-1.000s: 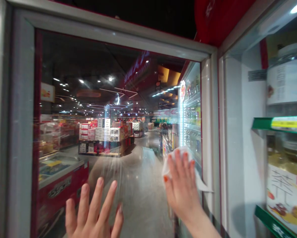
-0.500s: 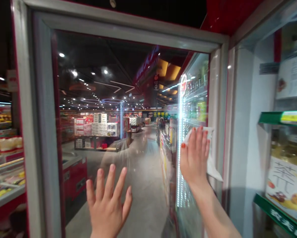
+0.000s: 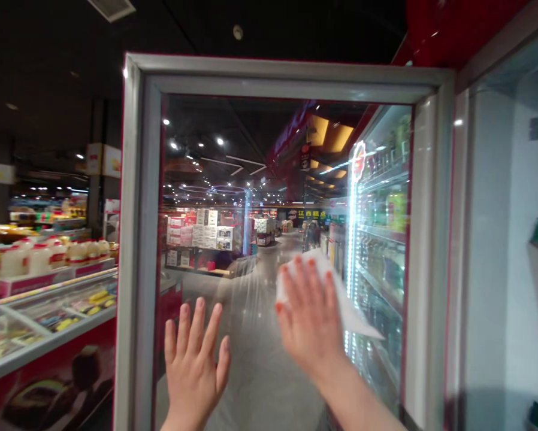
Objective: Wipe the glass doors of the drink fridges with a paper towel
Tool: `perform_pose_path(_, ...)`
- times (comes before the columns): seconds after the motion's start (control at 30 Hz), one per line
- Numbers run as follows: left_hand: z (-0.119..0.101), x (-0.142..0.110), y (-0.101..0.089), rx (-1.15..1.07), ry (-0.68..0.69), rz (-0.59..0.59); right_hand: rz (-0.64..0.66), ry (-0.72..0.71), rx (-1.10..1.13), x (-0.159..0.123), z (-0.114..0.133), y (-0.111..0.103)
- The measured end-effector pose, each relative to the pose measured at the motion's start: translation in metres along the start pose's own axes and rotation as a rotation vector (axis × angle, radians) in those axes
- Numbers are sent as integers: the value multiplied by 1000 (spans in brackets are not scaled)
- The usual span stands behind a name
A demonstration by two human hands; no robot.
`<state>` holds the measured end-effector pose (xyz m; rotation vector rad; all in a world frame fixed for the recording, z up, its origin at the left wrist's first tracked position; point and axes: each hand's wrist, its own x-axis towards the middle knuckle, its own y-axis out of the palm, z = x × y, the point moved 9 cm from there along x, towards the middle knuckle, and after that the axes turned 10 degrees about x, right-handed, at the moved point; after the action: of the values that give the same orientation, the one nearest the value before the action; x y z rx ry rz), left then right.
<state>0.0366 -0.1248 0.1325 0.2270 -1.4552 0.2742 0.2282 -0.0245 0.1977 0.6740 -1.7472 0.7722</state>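
Note:
My left hand [image 3: 196,359] rests flat on the glass pane [image 3: 251,179] of a grey-framed cooler door, fingers spread, holding nothing. My right hand [image 3: 311,317] presses a white cloth [image 3: 347,302] against the same pane, to the right of my left hand. The cloth's corner hangs out beyond my little finger side, and my fingers cover part of it. The door's metal frame [image 3: 287,75] runs across the top above both hands.
A refrigerated display case [image 3: 48,317] with white bottles on top stands to the left. A lit drinks cooler [image 3: 381,239] lines the right of the aisle behind the glass. The open cabinet's white interior [image 3: 493,239] fills the right side. Stacked boxes stand far down the aisle.
The door frame has shifted right in view, and the jars at the right have left the picture. My right hand with the cloth has moved left and lower on the glass.

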Motion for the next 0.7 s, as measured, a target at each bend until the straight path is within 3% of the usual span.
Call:
perform_pose_path(0.07, 2, -1, 1, 19, 12, 1, 115, -321, 74, -20, 59, 21)
perform_pose_path(0.1, 3, -2, 1, 23, 14, 4, 136, -389, 88, -26, 70, 23)
perform_pose_path(0.17, 5, -3, 2, 12, 5, 9, 105, -273, 59, -14, 50, 16)
perform_pose_path(0.27, 7, -7, 5, 1, -6, 4, -46, 135, -37, 28, -12, -7)
perform_pose_path(0.33, 11, -11, 8, 13, -22, 7, -50, 138, -26, 43, -7, -2)
perform_pose_path(0.47, 24, -25, 8, -53, -124, -30, 171, -501, 205, 18, 99, 40)
perform_pose_path(0.53, 28, -31, 5, -130, -181, -66, 194, -633, 274, 16, 119, 45)
perform_pose_path(0.57, 30, -34, 5, -159, -204, -75, 178, -611, 276, 29, 117, 44)
perform_pose_path(0.7, 33, -48, 7, -196, -262, -89, 94, -294, 159, 100, 85, 40)
